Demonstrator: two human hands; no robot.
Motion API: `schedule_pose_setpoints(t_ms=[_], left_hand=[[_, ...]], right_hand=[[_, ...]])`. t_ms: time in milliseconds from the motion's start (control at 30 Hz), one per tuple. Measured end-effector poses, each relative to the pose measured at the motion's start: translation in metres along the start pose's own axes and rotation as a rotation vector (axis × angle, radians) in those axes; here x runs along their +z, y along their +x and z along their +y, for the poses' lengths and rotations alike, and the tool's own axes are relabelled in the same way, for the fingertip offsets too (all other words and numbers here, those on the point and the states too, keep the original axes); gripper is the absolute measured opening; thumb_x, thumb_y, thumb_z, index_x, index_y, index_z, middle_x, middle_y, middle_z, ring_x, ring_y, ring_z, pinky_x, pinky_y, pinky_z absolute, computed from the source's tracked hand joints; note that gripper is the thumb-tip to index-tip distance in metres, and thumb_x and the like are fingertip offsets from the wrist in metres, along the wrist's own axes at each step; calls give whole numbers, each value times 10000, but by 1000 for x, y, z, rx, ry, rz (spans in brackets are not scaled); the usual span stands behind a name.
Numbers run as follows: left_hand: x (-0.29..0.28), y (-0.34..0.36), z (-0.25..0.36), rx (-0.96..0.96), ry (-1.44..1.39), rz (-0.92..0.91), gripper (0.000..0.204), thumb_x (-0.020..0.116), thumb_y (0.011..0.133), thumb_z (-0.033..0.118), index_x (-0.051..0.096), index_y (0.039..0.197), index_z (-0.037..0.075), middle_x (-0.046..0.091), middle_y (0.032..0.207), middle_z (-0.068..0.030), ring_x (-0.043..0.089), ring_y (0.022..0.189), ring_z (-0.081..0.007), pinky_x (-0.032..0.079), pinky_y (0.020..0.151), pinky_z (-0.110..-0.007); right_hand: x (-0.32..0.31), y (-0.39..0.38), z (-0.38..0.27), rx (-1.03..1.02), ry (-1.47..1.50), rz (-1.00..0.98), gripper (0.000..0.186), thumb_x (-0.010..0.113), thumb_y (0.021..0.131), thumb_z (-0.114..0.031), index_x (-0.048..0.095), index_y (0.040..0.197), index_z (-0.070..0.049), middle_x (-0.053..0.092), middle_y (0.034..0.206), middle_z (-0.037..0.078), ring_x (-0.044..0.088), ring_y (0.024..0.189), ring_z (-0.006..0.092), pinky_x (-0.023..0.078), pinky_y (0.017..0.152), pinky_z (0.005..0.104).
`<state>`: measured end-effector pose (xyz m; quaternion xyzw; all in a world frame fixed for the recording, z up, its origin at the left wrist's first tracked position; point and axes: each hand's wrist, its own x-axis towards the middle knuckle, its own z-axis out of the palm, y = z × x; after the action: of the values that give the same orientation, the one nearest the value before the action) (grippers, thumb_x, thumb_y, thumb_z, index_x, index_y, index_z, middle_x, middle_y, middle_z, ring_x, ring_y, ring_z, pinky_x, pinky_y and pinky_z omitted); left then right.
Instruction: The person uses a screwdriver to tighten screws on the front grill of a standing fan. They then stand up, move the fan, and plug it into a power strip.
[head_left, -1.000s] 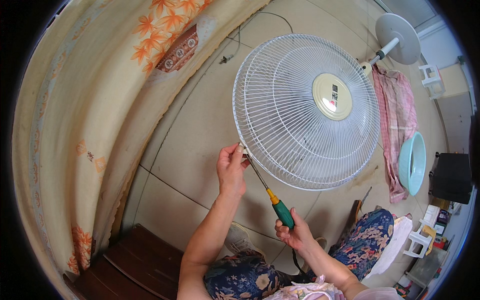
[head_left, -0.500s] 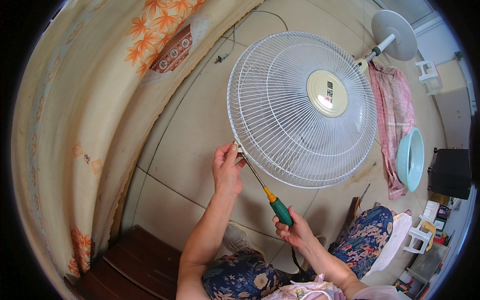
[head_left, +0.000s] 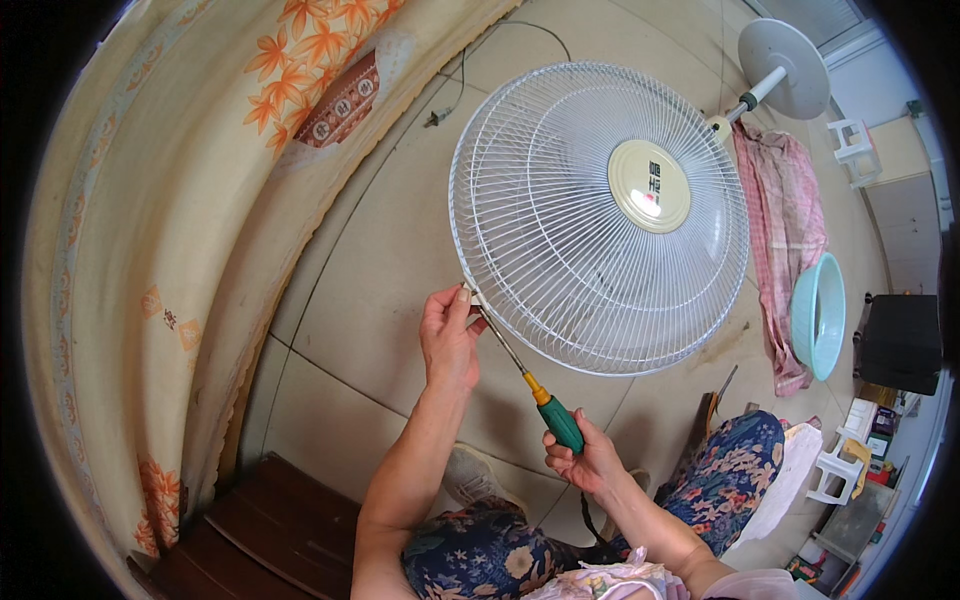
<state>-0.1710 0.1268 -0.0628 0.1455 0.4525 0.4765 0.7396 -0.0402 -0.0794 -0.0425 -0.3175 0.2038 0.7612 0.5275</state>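
Little has moved since the earlier frame; the fan (head_left: 598,218), the curtain (head_left: 220,200) and the basin (head_left: 804,325) slide slightly leftward together, which suggests your head turning rather than the fan shifting, and both hands keep their places against the rim; the fan lies tipped over on the tiled floor (head_left: 380,290) in front of you, cage facing you, its pole (head_left: 768,86) running to the round base (head_left: 785,62) at upper right; your left hand (head_left: 450,338) has its grip pinched, thumb against fingers, on the small pale clip (head_left: 474,297) at the near left rim; your right hand (head_left: 588,463) has its grip wrapped around the green handle of the screwdriver (head_left: 538,389), whose shaft slants up to that clip; the tip is hidden by your left fingers, so I cannot tell whether it sits in a screw or beside one; the step in hand looks like working the rim fastening, though whether you are loosening or tightening it does not show; the next move likely calls for steadying the clip with the left pinch, keeping the shaft in line and turning the handle under light pressure; a slip could skid the tip toward your left fingers.
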Motion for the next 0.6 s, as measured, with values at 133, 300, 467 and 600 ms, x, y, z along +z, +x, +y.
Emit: schedule_pose_setpoints(t_ms=[133, 300, 467, 600], left_hand=[[3, 0, 3, -3, -13, 26, 132, 545, 872, 163, 492, 957, 79, 558, 896, -24, 518, 787, -117, 446, 710, -315], [4, 0, 2, 13, -27, 27, 132, 542, 873, 163, 492, 960, 77, 559, 903, -28, 515, 783, -119, 447, 700, -315], [5, -1, 3, 13, -19, 29, 132, 541, 874, 163, 490, 958, 74, 560, 910, -34, 514, 781, -120, 447, 701, -317], [6, -2, 2, 24, -15, 36, 130, 539, 875, 164, 489, 953, 72, 560, 908, -36, 515, 780, -118, 449, 702, -319]], right_hand=[[30, -2, 4, -105, -75, 130, 368, 531, 864, -329, 472, 1101, -53, 539, 915, 124, 473, 643, 140, 350, 523, 225], [17, -4, 4, -125, -187, 167, 371, 556, 853, -321, 474, 1093, -52, 542, 902, 114, 470, 634, 137, 346, 506, 211], [9, -3, -4, 21, 63, 17, 370, 621, 815, -262, 468, 1090, -66, 545, 888, 111, 472, 638, 130, 365, 509, 213], [27, -4, 1, -78, -58, 71, 364, 625, 812, -266, 467, 1076, -71, 562, 850, 114, 474, 629, 130, 382, 529, 233]])
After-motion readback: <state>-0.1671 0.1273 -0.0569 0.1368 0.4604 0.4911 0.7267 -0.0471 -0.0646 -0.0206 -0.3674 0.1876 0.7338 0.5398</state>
